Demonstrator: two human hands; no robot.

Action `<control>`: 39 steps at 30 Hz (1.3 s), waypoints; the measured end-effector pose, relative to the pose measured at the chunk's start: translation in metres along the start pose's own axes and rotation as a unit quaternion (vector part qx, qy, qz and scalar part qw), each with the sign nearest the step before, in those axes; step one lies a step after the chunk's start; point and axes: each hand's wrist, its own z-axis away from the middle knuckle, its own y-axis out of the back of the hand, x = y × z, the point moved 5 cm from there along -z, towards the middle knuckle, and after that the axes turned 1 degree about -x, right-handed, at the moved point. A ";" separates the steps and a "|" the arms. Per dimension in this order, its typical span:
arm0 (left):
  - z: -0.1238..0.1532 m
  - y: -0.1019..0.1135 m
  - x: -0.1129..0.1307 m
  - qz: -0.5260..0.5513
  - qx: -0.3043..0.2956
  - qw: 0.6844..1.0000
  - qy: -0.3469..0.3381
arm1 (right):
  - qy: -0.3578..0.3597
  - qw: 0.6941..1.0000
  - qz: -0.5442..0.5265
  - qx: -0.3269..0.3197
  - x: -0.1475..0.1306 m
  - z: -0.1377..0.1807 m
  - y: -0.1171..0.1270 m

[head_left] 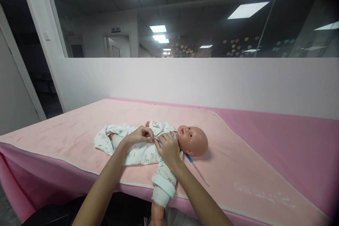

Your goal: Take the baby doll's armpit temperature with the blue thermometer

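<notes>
A baby doll (192, 140) lies on its back on a pink blanket (79, 137), head to the right, dressed in a white printed romper (137, 152). My left hand (138, 136) pinches the romper's front at the chest, fingers closed on the fabric. My right hand (167, 147) grips the same spot from the other side, just below the doll's chin. One sleeved arm of the doll (164, 183) hangs toward the table's near edge.
A thin thermometer with a blue tip (197, 169) lies on the blanket beside the doll's head. The darker pink table cover (278, 137) stretches right. A white wall with a glass partition (185, 77) runs behind; a doorway opens at far left.
</notes>
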 end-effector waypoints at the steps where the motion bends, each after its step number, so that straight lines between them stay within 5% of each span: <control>1: 0.000 0.000 0.000 0.002 0.001 1.000 0.001 | -0.001 1.000 0.001 0.000 0.000 0.000 0.000; 13: 0.000 0.002 -0.003 0.019 0.008 1.000 0.014 | 0.000 1.000 -0.023 0.013 -0.001 -0.001 0.005; 21: 0.019 0.035 -0.015 0.007 0.178 0.982 0.063 | -0.003 0.999 -0.042 0.018 0.000 -0.001 0.007; 29: 0.047 0.025 -0.003 -0.062 0.057 0.995 0.059 | -0.009 0.999 -0.043 0.027 0.002 -0.002 0.007; 39: 0.061 0.037 -0.013 -0.043 0.096 0.992 0.074 | -0.022 0.998 -0.056 0.026 0.005 -0.002 0.004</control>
